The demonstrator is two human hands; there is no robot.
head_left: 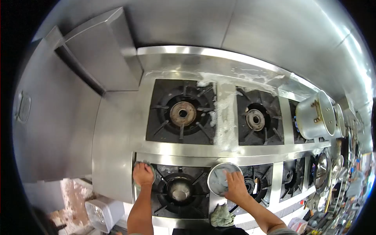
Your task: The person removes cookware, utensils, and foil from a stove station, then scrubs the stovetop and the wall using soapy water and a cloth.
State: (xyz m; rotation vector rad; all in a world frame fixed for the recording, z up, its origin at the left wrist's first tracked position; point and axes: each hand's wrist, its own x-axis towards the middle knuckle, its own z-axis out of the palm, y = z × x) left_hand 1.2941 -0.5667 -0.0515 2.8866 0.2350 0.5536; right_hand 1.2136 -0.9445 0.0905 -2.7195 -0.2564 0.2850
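My left hand (pixel 143 174) is closed over what looks like a dark green scouring pad (pixel 141 163), pressed at the left edge of the front-left burner (pixel 180 191). The hand covers most of the pad. My right hand (pixel 237 187) grips the right side of a round metal bowl (pixel 212 184), with fingers reaching over the rim to the inside. Cloudy grey liquid (pixel 219 178) shows in the bowl, which stands between two front burners. Just below it, a crumpled green-grey cloth (pixel 222 215) lies at the stove's front edge.
White suds (pixel 225 117) streak the steel between the back-left burner (pixel 182 111) and its neighbour (pixel 256 118). Large metal pots (pixel 317 117) stand at the back right. Pans and utensils crowd the far right. A white bin (pixel 102 214) is on the floor at lower left.
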